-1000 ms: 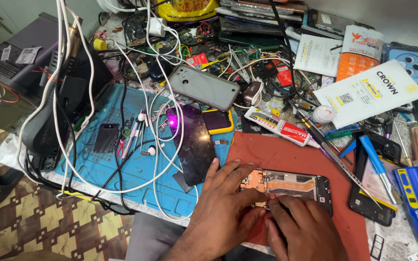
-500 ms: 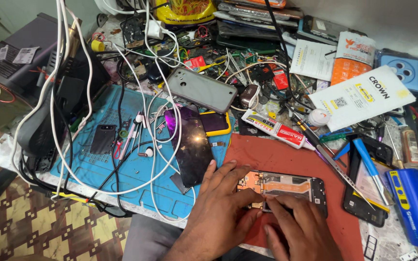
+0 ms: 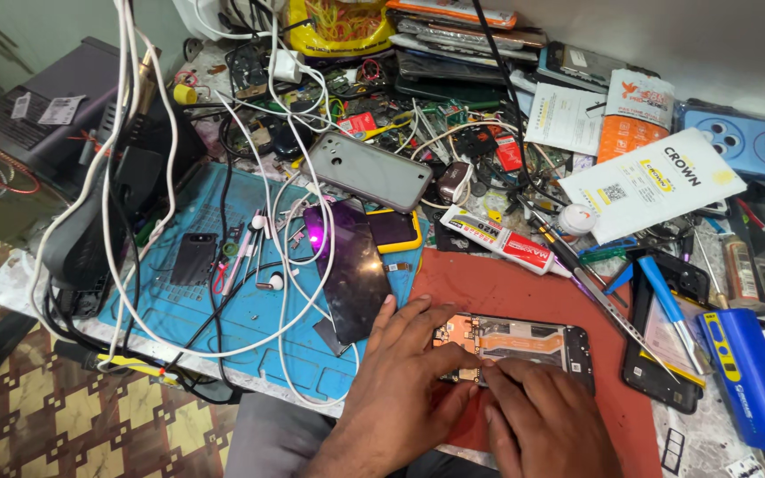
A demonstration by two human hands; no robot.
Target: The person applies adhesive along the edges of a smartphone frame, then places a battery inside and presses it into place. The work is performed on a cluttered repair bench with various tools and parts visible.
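Both hands low centre-right, pressed on an opened phone lying back-off on a red mat near the table's near edge. Left hand flat over the phone's left end, fingers spread, thumb reaching right along its near edge. Right hand just beside it, fingertips curled down onto the phone's near edge; looks like pressing rather than clamping, though the contact is partly hidden. Hands touch each other at thumb and fingers. Phone interior shows orange board at left, grey metal middle, black frame at right.

Left of the mat: blue work mat with a loose dark screen panel, white earphone cables, small black phone. Grey phone face down further back. Right of the mat: metal tweezers, black phone frame, blue tool. Far side is a heap of wires, parts and packets. Patterned floor at near left.
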